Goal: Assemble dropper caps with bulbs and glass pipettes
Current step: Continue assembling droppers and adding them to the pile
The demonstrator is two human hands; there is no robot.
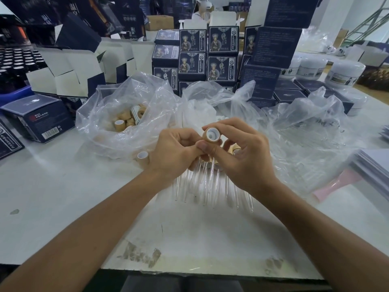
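Above the pipettes (206, 186) on the table, both hands pinch one cap (211, 134), open end up: right hand (242, 152) around its sides, left hand (176, 152) at its base. Bulb apparently being seated; next, insert a pipette squarely.

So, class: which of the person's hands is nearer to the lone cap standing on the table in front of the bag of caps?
Left. The left hand sits right beside the lone cap; the right hand is farther right, beyond the left hand.
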